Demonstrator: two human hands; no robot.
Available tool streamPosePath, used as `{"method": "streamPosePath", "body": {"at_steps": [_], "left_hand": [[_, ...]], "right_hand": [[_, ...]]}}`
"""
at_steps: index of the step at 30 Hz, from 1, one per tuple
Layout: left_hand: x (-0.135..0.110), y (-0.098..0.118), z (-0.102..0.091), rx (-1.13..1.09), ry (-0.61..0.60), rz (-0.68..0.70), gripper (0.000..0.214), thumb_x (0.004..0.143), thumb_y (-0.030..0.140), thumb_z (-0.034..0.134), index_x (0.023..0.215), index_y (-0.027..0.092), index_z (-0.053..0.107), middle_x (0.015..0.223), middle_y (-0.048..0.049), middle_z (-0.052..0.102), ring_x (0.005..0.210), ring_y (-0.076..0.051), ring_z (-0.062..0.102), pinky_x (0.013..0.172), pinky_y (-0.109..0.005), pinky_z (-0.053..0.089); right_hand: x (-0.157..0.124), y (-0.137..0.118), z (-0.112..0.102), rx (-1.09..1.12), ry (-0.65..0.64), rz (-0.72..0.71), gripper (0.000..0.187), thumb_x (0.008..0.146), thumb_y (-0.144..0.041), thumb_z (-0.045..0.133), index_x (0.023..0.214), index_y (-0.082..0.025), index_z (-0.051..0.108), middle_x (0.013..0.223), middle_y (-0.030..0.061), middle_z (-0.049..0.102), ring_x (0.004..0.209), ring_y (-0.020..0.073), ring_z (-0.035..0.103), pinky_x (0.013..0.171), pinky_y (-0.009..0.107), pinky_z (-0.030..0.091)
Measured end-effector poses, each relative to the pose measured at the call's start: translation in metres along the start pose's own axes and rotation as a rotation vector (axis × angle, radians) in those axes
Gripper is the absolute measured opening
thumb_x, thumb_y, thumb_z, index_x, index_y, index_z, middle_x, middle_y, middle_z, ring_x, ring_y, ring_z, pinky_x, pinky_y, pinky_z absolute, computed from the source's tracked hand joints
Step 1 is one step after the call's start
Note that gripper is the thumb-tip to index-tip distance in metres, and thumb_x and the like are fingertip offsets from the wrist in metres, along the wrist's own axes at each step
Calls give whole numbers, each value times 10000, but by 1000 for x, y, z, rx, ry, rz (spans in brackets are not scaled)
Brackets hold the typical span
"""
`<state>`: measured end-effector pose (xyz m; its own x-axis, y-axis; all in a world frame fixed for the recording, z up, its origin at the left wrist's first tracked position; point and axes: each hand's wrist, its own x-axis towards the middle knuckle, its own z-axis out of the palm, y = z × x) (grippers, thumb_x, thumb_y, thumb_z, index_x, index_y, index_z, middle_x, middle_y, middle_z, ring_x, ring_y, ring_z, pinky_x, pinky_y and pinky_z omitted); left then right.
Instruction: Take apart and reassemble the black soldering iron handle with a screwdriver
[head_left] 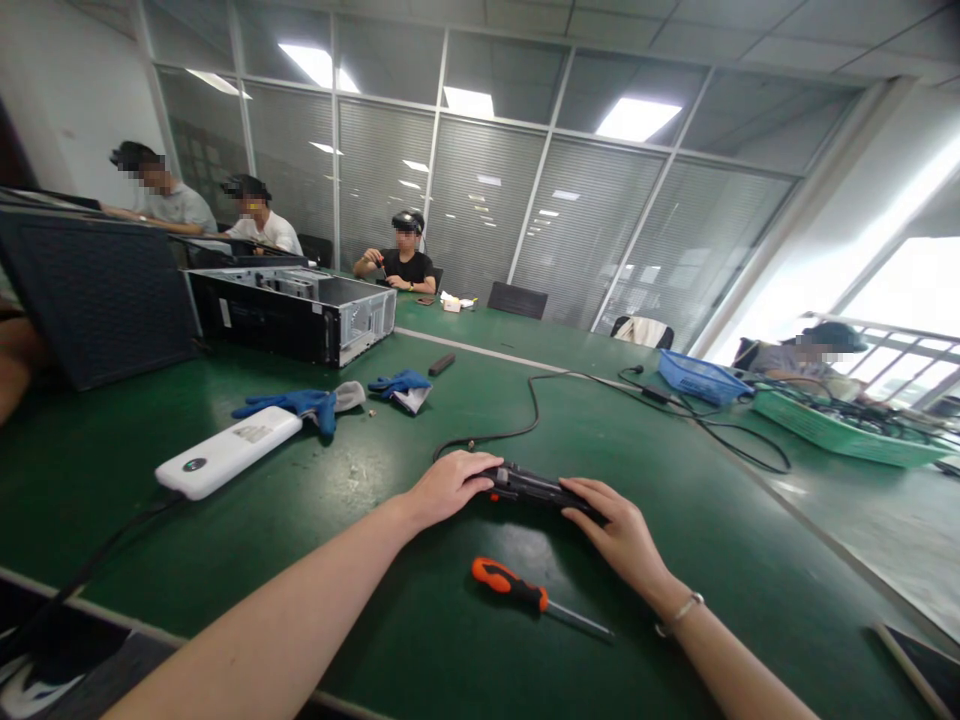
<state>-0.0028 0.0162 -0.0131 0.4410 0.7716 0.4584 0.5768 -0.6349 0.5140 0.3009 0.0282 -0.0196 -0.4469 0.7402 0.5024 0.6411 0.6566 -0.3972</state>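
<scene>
Gripping a black corded device (529, 485) by its two ends, the left hand (450, 488) and right hand (621, 525) have fingers curled on it at the green table's (405, 620) near middle, beyond an orange-and-black screwdriver (525, 592).

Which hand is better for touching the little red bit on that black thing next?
Probably the left hand. Its thumb is right beside the red bit. The right hand is at the other end of the black thing, so it would likely have to reach along it.
</scene>
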Motion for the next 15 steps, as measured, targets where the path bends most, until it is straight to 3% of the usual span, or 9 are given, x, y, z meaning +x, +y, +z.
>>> {"method": "streamPosePath", "body": {"at_steps": [9,15], "left_hand": [[1,3,-3,-110,76,11,340,926,213,560,1262,215,613,1299,-38,633,1245,-204,554,1101,-354,392],[2,2,-1,-82,23,-47,356,896,186,592,1251,214,612,1278,-40,647,1193,-200,594,1062,-335,425]], "right_hand": [[0,2,1,38,26,-2,357,890,-390,586,1222,-272,643,1201,77,659,1068,249,645,947,424,533],[1,4,3,0,12,-20,351,881,-374,589,1211,-270,649,1184,76,670,1048,250,653,930,428,540]]}}
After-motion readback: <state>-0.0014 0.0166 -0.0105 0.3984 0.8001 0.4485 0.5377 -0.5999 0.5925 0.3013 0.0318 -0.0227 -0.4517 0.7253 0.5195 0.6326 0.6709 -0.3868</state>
